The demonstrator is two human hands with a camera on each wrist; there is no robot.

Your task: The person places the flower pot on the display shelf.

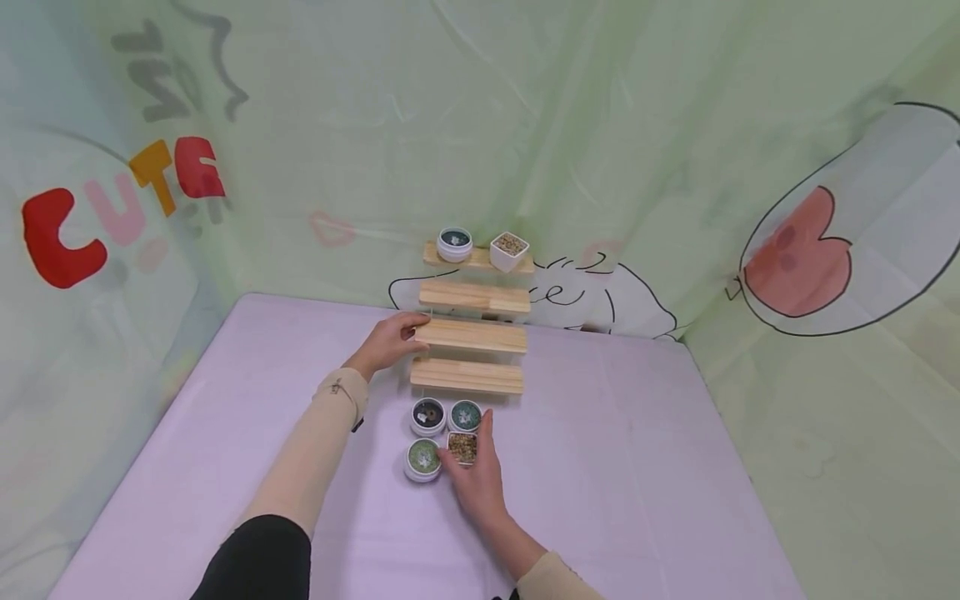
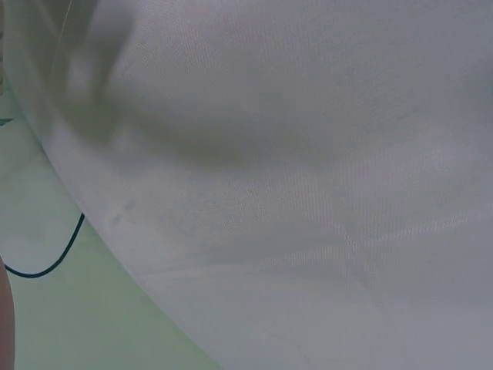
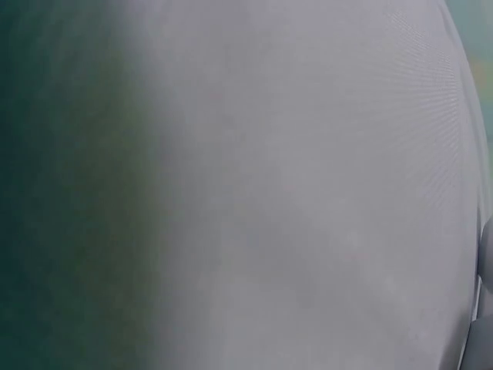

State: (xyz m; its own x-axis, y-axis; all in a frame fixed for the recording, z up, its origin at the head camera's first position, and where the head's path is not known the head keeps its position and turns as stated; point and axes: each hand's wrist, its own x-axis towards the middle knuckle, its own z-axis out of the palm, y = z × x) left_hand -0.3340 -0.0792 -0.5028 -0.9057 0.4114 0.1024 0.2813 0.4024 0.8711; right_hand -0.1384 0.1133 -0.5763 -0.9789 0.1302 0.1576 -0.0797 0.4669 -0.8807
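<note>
- Nearest us, we see two beige sleeves (image 1: 555,577), the left one black higher up the arm.
- Our right hand (image 1: 477,487) reaches over the lilac worktop (image 1: 600,467), thumb and fingers spread to either side of a square pot (image 1: 462,447) of mixed brown grains; we cannot tell whether its grip has closed on the pot.
- The square pot stands on the worktop, and just left of it sits a round green pot (image 1: 422,460), by the tip of our thumb.
- Just beyond these, a black pot (image 1: 428,415) and a teal pot (image 1: 466,415) stand side by side, both round with white sides, in front of the rack.
- Our left hand (image 1: 386,342) has its grip clasped on the left end of the four-step wooden rack (image 1: 472,336), at the third step from the top.
- On the top step we see a dark round pot (image 1: 454,243) at left and a pale-grain pot (image 1: 509,252), square, at right.
- Behind hangs a pale green backdrop (image 1: 390,150), printed with "CUTE" at left and a red heart at right.
</note>
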